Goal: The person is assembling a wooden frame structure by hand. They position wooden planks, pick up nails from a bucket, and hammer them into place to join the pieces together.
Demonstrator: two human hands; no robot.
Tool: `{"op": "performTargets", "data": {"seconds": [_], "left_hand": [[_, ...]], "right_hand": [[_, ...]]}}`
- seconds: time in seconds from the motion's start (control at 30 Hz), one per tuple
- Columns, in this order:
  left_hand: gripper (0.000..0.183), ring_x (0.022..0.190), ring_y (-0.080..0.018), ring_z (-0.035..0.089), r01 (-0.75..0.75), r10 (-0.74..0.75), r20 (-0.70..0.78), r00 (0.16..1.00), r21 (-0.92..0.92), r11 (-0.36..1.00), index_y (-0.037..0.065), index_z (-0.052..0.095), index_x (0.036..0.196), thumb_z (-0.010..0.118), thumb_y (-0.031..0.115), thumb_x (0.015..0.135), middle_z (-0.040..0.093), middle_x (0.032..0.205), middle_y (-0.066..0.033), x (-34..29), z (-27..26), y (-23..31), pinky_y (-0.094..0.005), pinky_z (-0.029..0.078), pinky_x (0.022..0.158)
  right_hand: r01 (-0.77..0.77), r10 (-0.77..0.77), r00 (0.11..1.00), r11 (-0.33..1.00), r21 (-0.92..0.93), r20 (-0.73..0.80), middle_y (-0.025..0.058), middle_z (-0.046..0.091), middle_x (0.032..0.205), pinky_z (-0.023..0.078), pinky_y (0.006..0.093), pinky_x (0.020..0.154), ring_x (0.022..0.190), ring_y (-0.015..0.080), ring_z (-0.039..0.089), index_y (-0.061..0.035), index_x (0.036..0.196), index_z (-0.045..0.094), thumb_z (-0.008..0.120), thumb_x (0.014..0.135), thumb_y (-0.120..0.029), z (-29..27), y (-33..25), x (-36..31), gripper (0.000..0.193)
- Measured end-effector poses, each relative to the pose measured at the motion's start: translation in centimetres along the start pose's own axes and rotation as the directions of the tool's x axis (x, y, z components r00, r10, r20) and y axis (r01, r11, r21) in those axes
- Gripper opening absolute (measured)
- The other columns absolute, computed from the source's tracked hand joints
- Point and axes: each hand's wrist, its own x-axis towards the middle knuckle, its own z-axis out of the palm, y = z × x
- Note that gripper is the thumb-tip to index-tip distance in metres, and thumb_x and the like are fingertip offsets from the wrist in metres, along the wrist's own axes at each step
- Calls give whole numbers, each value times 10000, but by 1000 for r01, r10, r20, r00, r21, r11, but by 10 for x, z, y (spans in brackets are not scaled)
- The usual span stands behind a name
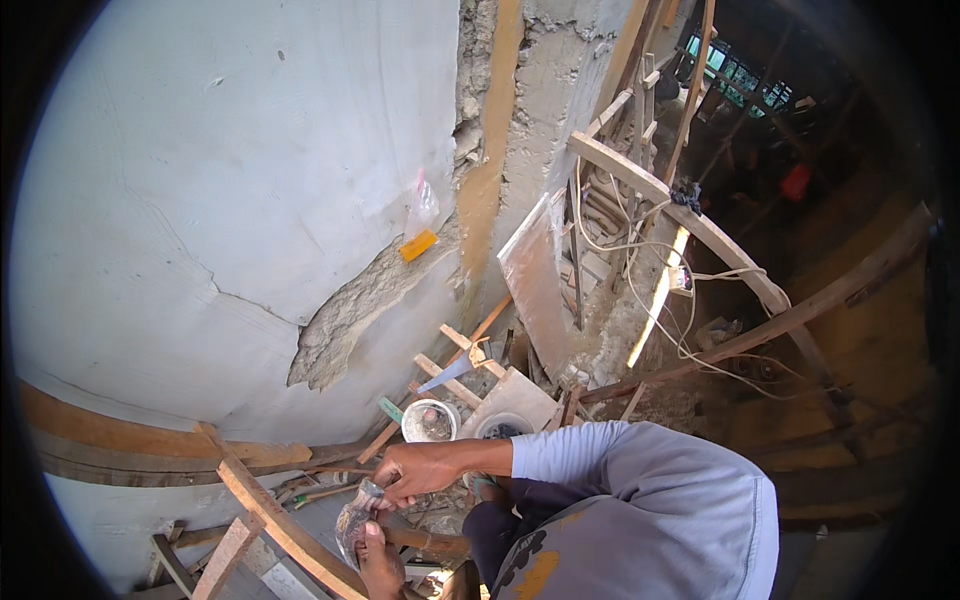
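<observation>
A hammer (350, 528) with a worn grey metal head and a wooden handle (430, 542) is between my two hands at the lower middle. My right hand (412, 474) reaches in from the grey sleeve, its fingers closed at the upper end of the head. Below it, my left hand (380, 565) grips the hammer near the join of head and handle, thumb lying along the metal. Part of the left fingers is hidden behind the tool.
Beyond my hands stand a white bucket (428, 421) and a second bucket (505, 424). A handsaw (448, 372) lies on wooden strips beside the broken plaster wall (230, 200). Curved-looking timber beams (290, 535) cross at left; cables (640, 245) hang from a rail (720, 236) at right.
</observation>
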Motion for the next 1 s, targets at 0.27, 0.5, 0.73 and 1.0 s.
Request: {"op": "performTargets", "data": {"seconds": [0.27, 0.5, 0.73, 1.0], "left_hand": [[482, 1267, -255, 601, -361, 367, -223, 903, 71, 930, -25, 568, 1399, 646, 293, 1044, 636, 1355, -164, -5, 37, -9, -418, 453, 1110], [424, 1219, -341, 624, -285, 410, -33, 911, 669, 686, -22, 613, 1361, 599, 279, 1063, 658, 1324, -209, -17, 42, 4, -450, 482, 1064], [343, 1122, -298, 658, -190, 308, -105, 946, 591, 784, -20, 660, 1293, 615, 212, 1044, 703, 1220, -178, -51, 8, 17, -419, 515, 996], [184, 830, -299, 657, -276, 385, -201, 901, 417, 866, -10, 532, 1147, 619, 61, 1001, 640, 928, -186, -58, 5, -10, -389, 521, 774]], "right_hand": [[94, 33, 891, 962, 254, -454, 50, 641, 880, 529, 290, 734, 836, 119, 637, -46, 1328, 667, 562, 1086, -503, 90, 64, -24, 527], [-5, 6, 820, 1000, 2, -572, 72, 638, 834, 519, 313, 722, 795, 133, 630, -50, 1387, 640, 575, 1066, -535, 86, 37, -72, 585], [-18, -110, 906, 955, -297, -408, 129, 626, 859, 498, 347, 731, 793, 139, 567, -39, 1395, 618, 672, 1024, -448, 115, 7, -52, 555], [64, -239, 832, 938, -341, -501, 66, 706, 1105, 514, 315, 897, 1009, 133, 623, -2, 1256, 661, 641, 999, -82, 142, 27, -23, 270]]}}
